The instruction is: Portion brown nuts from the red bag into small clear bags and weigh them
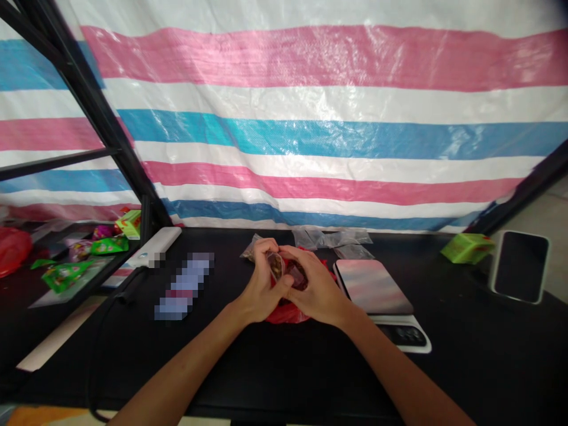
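Note:
A small clear plastic bag with brownish bits inside is held between my two hands over the middle of the table. My left hand is closed around its left side. My right hand curls in from the right, fingertips at the bag's upper edge and thumb against the left thumb. Directly below lies a red plastic bag, its dark contents partly showing between the hands. Another small clear bag with brownish contents lies just behind my left hand.
Right of my hands stands a kitchen scale. Flat clear bags lie behind it. A green box and a phone-like device are far right. On the left are a white power strip, a cable and green packets.

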A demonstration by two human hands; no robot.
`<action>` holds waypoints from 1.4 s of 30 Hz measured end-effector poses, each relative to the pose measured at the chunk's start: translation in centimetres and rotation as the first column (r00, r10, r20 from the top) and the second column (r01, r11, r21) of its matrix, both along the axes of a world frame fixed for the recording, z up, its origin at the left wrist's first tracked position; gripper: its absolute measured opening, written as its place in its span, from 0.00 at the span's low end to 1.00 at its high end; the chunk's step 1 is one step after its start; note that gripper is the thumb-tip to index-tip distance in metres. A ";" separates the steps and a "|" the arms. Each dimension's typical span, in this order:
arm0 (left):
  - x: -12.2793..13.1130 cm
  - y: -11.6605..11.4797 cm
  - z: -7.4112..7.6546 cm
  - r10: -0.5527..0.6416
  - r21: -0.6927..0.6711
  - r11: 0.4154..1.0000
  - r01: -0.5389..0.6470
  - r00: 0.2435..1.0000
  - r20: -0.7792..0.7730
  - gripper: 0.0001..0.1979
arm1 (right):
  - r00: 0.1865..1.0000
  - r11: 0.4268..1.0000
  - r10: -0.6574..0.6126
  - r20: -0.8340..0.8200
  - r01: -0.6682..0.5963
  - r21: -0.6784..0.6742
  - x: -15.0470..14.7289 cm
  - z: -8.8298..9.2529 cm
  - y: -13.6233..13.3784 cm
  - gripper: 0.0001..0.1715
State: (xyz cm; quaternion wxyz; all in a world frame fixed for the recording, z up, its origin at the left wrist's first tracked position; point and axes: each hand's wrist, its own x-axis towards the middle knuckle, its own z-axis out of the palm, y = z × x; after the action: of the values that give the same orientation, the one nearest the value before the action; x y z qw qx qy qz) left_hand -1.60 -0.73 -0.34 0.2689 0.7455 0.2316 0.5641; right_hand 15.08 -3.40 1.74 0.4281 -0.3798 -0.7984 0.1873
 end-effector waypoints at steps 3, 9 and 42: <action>-0.2 -0.3 0.0 -0.012 -0.030 1.000 0.009 0.997 -0.081 0.31 | 0.993 0.995 0.061 -0.097 -0.069 -0.071 -0.2 0.3 -0.1 0.30; -0.9 1.1 0.1 0.301 -0.129 0.940 -0.315 0.946 -0.121 0.23 | 0.997 0.999 -0.035 -0.074 0.037 0.026 2.1 1.7 0.8 0.16; 0.0 2.9 -2.0 0.019 -0.598 0.799 -0.067 0.996 -0.086 0.15 | 0.829 0.976 -0.211 0.518 0.209 0.063 5.1 -0.4 2.9 0.22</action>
State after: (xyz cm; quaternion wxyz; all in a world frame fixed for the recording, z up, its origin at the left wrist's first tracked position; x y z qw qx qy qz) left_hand -1.55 2.12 -2.30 0.4692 0.6375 0.4248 0.4393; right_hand 20.17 -0.52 1.36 0.2142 -0.5010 -0.8381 0.0277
